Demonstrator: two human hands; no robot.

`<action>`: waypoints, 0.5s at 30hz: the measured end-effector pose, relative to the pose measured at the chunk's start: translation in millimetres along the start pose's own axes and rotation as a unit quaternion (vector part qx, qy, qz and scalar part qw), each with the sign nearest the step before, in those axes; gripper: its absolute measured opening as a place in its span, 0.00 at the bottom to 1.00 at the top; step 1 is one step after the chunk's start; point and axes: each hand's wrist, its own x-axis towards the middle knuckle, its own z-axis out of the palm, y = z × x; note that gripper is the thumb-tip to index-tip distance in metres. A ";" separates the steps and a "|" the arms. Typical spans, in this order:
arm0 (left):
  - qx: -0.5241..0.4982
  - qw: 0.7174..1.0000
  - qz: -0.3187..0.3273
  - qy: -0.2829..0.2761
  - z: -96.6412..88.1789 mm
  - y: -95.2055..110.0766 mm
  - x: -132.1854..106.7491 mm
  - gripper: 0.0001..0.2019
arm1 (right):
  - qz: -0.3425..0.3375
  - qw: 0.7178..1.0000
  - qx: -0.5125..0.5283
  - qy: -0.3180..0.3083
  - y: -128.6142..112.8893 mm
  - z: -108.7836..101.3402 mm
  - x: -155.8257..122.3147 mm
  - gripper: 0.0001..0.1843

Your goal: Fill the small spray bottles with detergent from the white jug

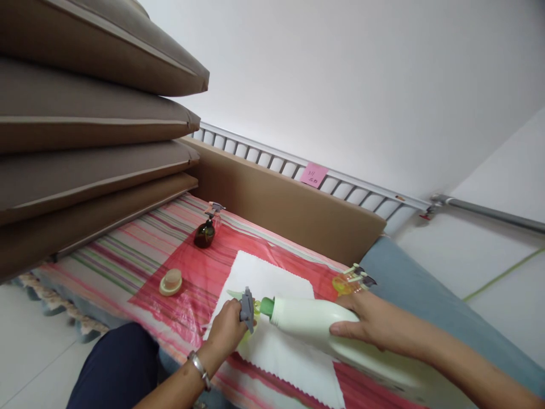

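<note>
My two hands meet over a white cloth [272, 272], a jug [309, 324] in one and a sprayer [247, 309] in the other. To do this well, I judge the jug's green spout [267, 307] should sit squarely over the small bottle's mouth, with the jug tipped only gently. It looks bulky beside so small a bottle, so a firm left side and a slow right wrist should guard against spills and knocks.

My left hand [227, 329] is curled closed, fingers around the grey sprayer; I cannot tell whether they also grip the yellow-green bottle [247, 337], which shows partly hidden just beside the fingertips. My right hand [368, 321] is clasped over the jug, thumb on the near side, the other fingers out of sight beyond it. The jug lies tilted under that hand, its spout pointing at my left hand; whether spout and bottle touch, or any liquid runs, I cannot make out.

Just beyond my right knuckles is a yellow bottle [340, 286]. Left of my left hand, a pale round piece [171, 282] rests on a red sheet [187, 309]; farther ahead stands a dark bottle [205, 234].
</note>
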 end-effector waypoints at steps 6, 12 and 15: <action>0.000 1.000 0.002 -0.001 0.2 0.2 0.2 0.07 | 0.007 1.000 -0.006 -0.002 -1.1 -1.1 0.0 0.14; -0.002 1.000 0.001 -0.001 0.1 0.0 0.0 0.07 | -0.011 0.999 -0.028 0.016 1.1 -1.5 1.5 0.19; -0.001 1.000 0.004 -0.001 0.4 0.2 -0.1 0.07 | -0.012 0.999 -0.027 0.012 0.8 -1.8 1.5 0.17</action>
